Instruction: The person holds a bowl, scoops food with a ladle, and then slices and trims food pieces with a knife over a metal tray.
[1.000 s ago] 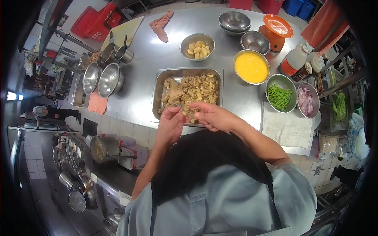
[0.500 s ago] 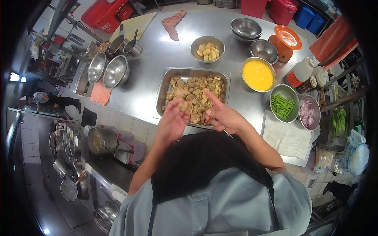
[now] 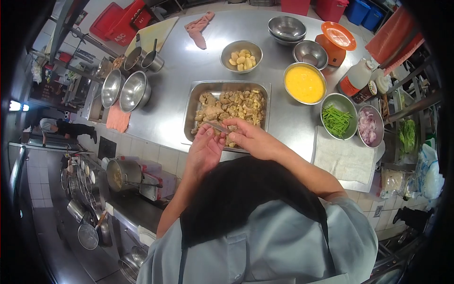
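Pinching a small, mostly hidden yellowish food piece (image 3: 219, 134) in the left grip (image 3: 206, 145), over six o'clock of the rectangular steel tray (image 3: 189, 111), and clamping a thin silver metal knife (image 3: 215, 126) in the right grip (image 3: 253, 138), aiming toward ten!

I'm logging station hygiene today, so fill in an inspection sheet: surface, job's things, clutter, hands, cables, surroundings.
Surface: grey, shiny metal table reflecting light.
Job's things: silver rectangular metal tray holding brown, lumpy food pieces; slim silver metal blade.
Clutter: crumpled pink cloth towards the table's far edge.
Hands: right hand holds the blade; left hand is beside it, its contents unclear.
Cables: nothing seen.
Surroundings: red plastic bins beyond the table; a second person at picture left.
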Available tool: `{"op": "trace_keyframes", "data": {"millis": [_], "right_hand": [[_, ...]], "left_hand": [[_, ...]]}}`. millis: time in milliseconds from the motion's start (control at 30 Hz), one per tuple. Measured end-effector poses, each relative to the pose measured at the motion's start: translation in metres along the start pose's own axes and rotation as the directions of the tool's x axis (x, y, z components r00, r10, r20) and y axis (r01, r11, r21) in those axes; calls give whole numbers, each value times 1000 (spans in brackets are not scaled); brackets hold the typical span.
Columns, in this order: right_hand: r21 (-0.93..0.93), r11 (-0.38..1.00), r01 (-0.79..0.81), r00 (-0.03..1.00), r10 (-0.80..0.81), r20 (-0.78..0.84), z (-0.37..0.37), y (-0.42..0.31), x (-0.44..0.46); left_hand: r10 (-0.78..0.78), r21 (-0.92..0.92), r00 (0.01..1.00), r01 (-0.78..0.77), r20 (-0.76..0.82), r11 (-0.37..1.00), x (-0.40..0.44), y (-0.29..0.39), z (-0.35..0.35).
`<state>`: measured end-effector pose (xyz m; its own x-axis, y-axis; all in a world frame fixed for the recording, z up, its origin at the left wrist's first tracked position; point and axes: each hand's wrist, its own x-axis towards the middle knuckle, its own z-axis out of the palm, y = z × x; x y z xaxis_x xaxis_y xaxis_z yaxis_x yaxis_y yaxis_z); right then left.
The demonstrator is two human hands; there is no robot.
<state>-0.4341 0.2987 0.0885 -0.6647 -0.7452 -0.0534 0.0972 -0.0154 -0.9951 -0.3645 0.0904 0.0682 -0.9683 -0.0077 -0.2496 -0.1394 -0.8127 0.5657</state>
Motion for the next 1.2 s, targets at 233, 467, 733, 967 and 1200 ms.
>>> {"op": "trace_keyframes", "data": {"millis": [233,467,733,967,1200], "right_hand": [[-110,994,-3,1000,6,21,2,-19,-3],[-48,998,-40,997,43,59,-1,-14,-1],[-126,991,40,996,-30,82,-7,-11,-6],[227,907,-355,928,311,206,-31,-2,-5],[90,989,-116,993,114,23,-17,2,-2]], "left_hand": [[44,108,999,-45,15,993,-4,-3,13],[55,134,994,-67,90,989,-4,1,2],[34,209,993,-58,115,976,-10,7,9],[-69,193,989,43,129,980,-15,13,15],[-49,102,998,53,-40,993,-6,7,7]]}}
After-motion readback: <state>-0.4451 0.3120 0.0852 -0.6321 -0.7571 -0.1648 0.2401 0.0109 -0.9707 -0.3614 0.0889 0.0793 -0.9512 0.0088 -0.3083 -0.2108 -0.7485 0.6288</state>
